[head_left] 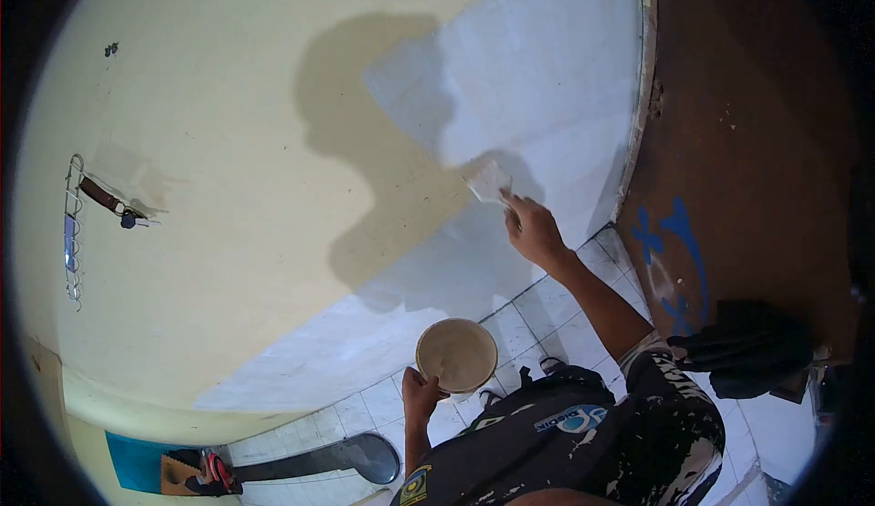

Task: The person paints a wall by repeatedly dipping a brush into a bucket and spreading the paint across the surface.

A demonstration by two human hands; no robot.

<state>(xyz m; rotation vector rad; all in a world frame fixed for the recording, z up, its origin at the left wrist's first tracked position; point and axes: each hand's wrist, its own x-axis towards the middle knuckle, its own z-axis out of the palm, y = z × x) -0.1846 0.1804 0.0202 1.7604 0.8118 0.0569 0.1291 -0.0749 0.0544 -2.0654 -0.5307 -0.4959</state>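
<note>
My right hand grips the handle of a wide, pale paintbrush, its head against the wall. The brush lies where the cream surface meets a whitish-blue painted area. Lower down, my left hand is closed on the rim of a round, pale bucket, held in front of my body. Its inside is coated beige-white. A shadow of my head and arm falls across the wall left of the brush.
A brown door panel with blue marks stands at the right, beside dark cloth. White floor tiles run below the wall. A hook rack with a brown strap hangs left. A long dark object lies at the bottom.
</note>
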